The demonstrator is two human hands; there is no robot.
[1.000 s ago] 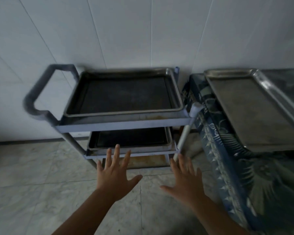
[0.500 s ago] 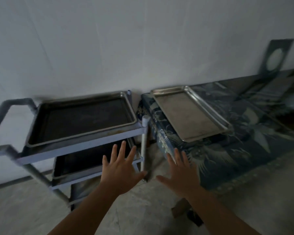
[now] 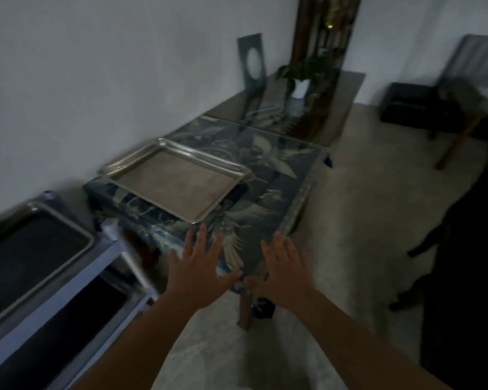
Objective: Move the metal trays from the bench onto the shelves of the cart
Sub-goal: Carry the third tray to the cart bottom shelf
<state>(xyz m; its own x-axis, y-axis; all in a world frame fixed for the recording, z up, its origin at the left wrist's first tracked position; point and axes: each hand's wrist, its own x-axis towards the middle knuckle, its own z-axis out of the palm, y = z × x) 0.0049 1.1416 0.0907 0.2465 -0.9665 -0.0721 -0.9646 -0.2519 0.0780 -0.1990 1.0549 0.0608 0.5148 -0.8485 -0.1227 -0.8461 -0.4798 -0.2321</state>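
A shiny metal tray (image 3: 175,180) lies flat on the bench (image 3: 268,178), which wears a dark blue bird-patterned cover. The grey cart (image 3: 76,277) stands at the lower left with a dark tray (image 3: 31,251) on its top shelf; the shelf below is in shadow. My left hand (image 3: 197,268) hovers with fingers spread just in front of the bench's near corner, a short way from the shiny tray. My right hand (image 3: 285,271) is beside it, also spread and holding nothing.
A white wall runs behind cart and bench. At the bench's far end stand a potted plant (image 3: 302,77) and a panel with a round hole (image 3: 251,63). Dark furniture (image 3: 406,102) sits at the far right, with pale floor (image 3: 364,220) between.
The view has swung right from the cart toward the bench. Both hands have moved right and forward, from in front of the cart's lower shelves to the bench's near corner.
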